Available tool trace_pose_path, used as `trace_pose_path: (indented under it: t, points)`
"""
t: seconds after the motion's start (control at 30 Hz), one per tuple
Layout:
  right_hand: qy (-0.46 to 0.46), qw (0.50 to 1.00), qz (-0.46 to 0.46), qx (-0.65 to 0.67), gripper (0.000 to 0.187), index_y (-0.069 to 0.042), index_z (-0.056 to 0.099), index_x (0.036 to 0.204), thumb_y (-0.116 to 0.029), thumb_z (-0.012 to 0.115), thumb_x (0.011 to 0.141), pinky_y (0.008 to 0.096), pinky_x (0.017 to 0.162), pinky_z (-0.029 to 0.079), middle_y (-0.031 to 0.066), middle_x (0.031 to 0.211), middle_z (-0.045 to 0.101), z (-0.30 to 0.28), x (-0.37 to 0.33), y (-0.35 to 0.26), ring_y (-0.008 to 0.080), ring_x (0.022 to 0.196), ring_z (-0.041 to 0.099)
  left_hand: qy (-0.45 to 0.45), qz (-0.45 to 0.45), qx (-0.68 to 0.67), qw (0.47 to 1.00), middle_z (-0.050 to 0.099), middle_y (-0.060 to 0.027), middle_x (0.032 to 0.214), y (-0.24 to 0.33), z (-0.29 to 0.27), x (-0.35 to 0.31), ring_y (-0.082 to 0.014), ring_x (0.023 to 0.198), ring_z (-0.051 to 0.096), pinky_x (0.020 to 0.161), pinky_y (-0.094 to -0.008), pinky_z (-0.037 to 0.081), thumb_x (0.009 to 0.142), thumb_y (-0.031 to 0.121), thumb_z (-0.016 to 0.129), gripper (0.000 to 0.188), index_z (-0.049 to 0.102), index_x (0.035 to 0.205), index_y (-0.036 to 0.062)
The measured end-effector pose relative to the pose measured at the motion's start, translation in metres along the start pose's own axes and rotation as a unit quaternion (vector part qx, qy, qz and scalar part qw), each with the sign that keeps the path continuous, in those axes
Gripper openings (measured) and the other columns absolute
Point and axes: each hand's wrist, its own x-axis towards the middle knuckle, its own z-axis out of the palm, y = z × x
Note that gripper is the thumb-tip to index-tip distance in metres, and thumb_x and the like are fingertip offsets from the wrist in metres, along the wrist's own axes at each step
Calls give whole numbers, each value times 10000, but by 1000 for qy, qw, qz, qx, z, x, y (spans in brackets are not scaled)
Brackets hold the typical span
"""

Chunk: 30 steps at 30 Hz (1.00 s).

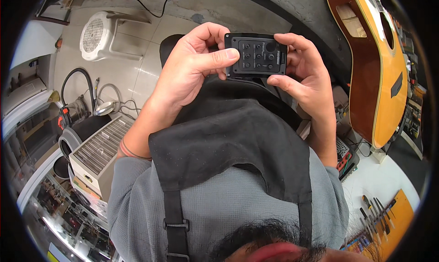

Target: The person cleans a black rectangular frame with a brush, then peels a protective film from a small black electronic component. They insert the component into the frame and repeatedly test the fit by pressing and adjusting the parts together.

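Between my hands, in front of my black apron, is a black guitar preamp panel [256, 66] with several small knobs and one larger knob. My left hand [192, 61] grips its left end, with the thumb across the front face and the fingers behind. At the opposite end, my right hand [308, 77] pinches the top and bottom corners between a finger and the thumb. The back of the panel is hidden. An acoustic guitar [386, 97] stands on its side to the right, with a rectangular cutout [351, 21] in its brown side.
A white plastic stool [98, 36] stands on the tiled floor at the far left. Below it are a black hose [75, 72], cables and a pale slatted box [98, 145]. At the lower right, several hand tools [377, 216] lie by an orange board [402, 221].
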Motion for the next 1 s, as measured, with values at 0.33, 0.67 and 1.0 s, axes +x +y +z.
trace_pose_path:
  t: [0.33, 0.67, 1.0]
  points:
    - [8, 999, -38, -25, 710, 36, 587, 1486, 57, 907, 852, 303, 943, 642, 109, 1400, 624, 2, 1, 0, 167, 1137, 740, -1, 10, 4, 1000, 693, 3, 997, 4, 0, -5, -84, 839, 676, 683, -249, 586, 957, 118, 872, 297, 709, 1197, 54]
    - [14, 995, -74, -71, 702, 13, 624, 1460, 0, 942, 834, 284, 948, 627, 71, 1332, 602, -2, 2, 1, 130, 1117, 717, 8, 29, 17, 999, 677, 5, 1003, 8, 6, -4, -85, 869, 674, 683, -254, 593, 967, 112, 860, 288, 710, 1206, 56]
    - [15, 989, -51, -137, 746, -57, 621, 1478, -91, 970, 819, 323, 976, 596, 60, 1331, 611, -9, 1, -3, 162, 1108, 684, 9, 30, 16, 999, 667, 5, 996, 11, 12, -3, -81, 865, 660, 673, -255, 576, 972, 127, 856, 290, 703, 1206, 52]
